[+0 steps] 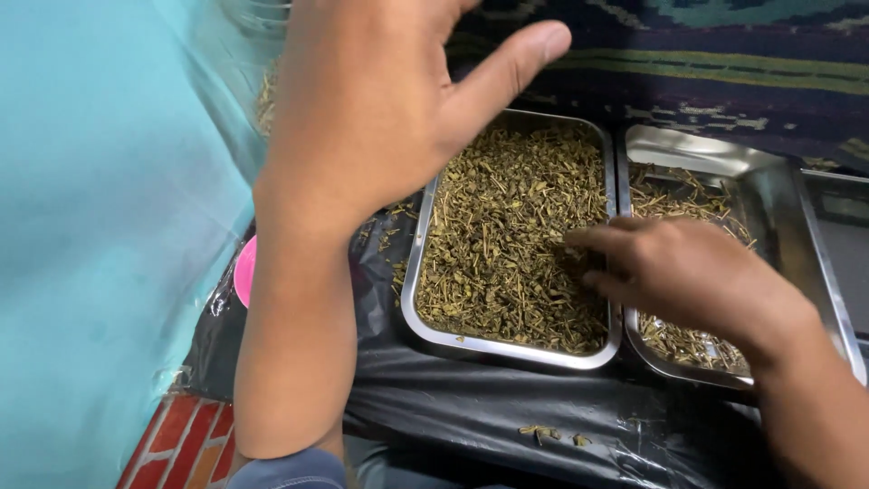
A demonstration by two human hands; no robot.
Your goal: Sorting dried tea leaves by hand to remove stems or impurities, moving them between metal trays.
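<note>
Bare forearms, blue-grey sleeve cuff (288, 471) at left elbow.

The left tray (507, 349) is shiny silver metal, filled with olive-green and brown dried herb bits (507, 244) flecked with pale tan stems. The right tray (724, 154) is the same bright silver, holding a thinner layer of yellowish-brown stems (679, 195). Under both lies glossy black plastic sheeting (471, 398). A turquoise cloth (100, 226) covers the left side. A pink round thing (244, 270) peeks out beside it. Behind lies dark navy fabric (724, 63) with green and teal woven stripes. Red and orange bricks (186, 439) show below.
</note>
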